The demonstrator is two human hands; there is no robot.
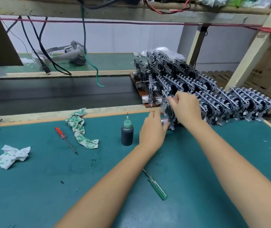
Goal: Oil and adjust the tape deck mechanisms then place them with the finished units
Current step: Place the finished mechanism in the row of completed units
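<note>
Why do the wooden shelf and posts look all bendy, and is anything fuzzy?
Head view: the wide-angle lens bows the wooden shelf and tilts the post near the edges; lighting is soft and even, with only faint shadows; the left hand and right hand look slightly blurred around the mechanism.

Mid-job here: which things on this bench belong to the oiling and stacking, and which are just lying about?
In use:
- tape deck mechanism, held by left hand and right hand
- rows of stacked mechanisms
- oil bottle
- red-handled screwdriver
- green-handled screwdriver

Lying about:
- crumpled rags
- grey headset
- hanging cables
</note>
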